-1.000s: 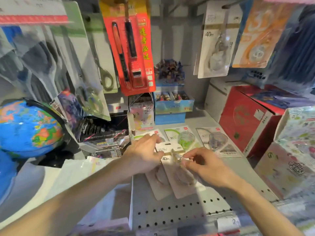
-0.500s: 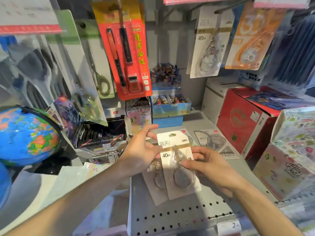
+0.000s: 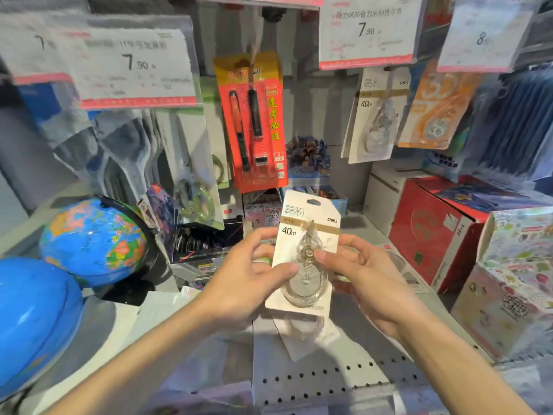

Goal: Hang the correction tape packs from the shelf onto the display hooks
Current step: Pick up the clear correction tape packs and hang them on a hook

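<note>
Since a second ago the pack has come up off the shelf (image 3: 314, 381) and the view has tipped upward, bringing the price tags into sight. We hold the correction tape pack (image 3: 306, 253) upright in mid-air, a second pack (image 3: 305, 333) showing just behind and below it. Left hand (image 3: 248, 283) pinches the card's left edge, thumb on the blister; right hand (image 3: 368, 283) pinches the right edge.

To hang it well, we would keep the card square and line its slot (image 3: 313, 202) with the hook carrying the matching hung packs (image 3: 374, 121), upper right.

Around us: red pen card (image 3: 254, 121) directly above, orange pack (image 3: 434, 106), globe (image 3: 95, 241) left, red box (image 3: 434, 235) right. Price tags (image 3: 366, 34) overhang the hook ends and may foul the approach.
</note>
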`<state>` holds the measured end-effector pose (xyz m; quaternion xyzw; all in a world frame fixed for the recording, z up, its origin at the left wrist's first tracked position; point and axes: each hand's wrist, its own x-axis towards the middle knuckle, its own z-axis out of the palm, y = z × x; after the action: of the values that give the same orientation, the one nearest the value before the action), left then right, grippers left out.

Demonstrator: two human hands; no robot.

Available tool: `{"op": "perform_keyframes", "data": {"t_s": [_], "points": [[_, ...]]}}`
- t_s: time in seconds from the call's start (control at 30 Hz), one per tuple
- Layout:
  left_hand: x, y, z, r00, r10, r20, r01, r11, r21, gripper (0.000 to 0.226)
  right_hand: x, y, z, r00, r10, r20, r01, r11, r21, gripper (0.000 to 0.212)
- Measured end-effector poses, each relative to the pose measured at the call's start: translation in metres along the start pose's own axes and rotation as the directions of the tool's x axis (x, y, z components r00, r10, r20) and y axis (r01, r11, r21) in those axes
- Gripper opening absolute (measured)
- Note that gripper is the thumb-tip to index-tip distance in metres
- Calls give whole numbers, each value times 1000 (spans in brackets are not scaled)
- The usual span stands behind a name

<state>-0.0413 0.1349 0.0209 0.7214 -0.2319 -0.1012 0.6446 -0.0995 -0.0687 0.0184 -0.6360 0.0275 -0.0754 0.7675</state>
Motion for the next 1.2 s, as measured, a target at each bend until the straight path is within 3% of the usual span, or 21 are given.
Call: {"op": "perform_keyframes", "data": {"t_s": [0.13,0.27,0.37,0.47,0.6,0.7,0.8,0.93,1.2], "points": [[-18,10,-26,996,85,-40,-82,994,71,53,-3,-8,18,997,0,77,9,994,-108,23],[-35,17,-57,992,127,-24,-119,970,213,52,1,-9,18,1000,1,9,2,953,-303,19],[-45,18,-70,990,137,-19,-123,939,320,50,6,5,11,1000,4,14,7,690,-723,12],[-51,14,-75,988,149,-28,-130,927,351,46,8,33,10,995,98,32,-12,426,-904,22],[-53,9,-78,990,139,-35,-118,928,354,46,9,59,9,989,145,-43,-93,355,-930,41],[-53,8,-79,989,143,-32,-121,923,365,47,11,60,10,980,182,-80,-146,384,-912,47],[-53,6,-79,989,146,-30,-126,925,360,47,10,58,14,972,211,-106,-199,490,-849,52],[-52,4,-78,989,143,-31,-124,932,341,49,8,54,19,947,301,-113,-298,689,-661,83],[-56,4,-74,983,175,-63,-153,954,259,50,-4,40,11,949,292,-120,-308,772,-556,62]]}}
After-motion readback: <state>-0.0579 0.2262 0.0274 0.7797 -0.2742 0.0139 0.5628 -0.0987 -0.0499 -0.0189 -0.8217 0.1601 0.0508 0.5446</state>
